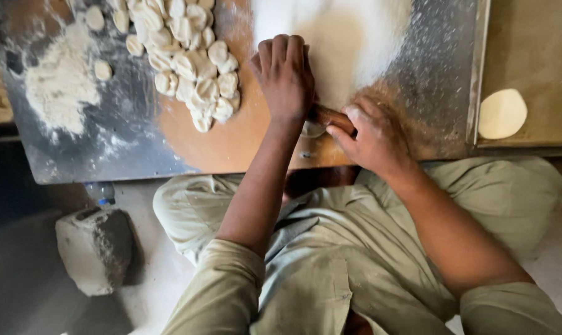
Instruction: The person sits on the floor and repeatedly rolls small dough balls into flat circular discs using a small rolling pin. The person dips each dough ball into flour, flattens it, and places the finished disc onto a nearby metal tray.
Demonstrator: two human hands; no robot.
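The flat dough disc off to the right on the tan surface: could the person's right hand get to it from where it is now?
Probably yes. The right hand rests on the rolling pin, and the dough disc lies on that side with nothing standing between them except the tray's raised edge; the hand would have to let go first.

- Left of the grip on the brown wooden rolling pin (333,118): a heap of small pale dough pieces (188,56) stands near.
- Beyond the heap: a loose mound of white flour (61,80).
- Ahead of the grip: open floured metal worktop (429,68).
- Well right: a flat round dough disc (503,113) past the raised edge.
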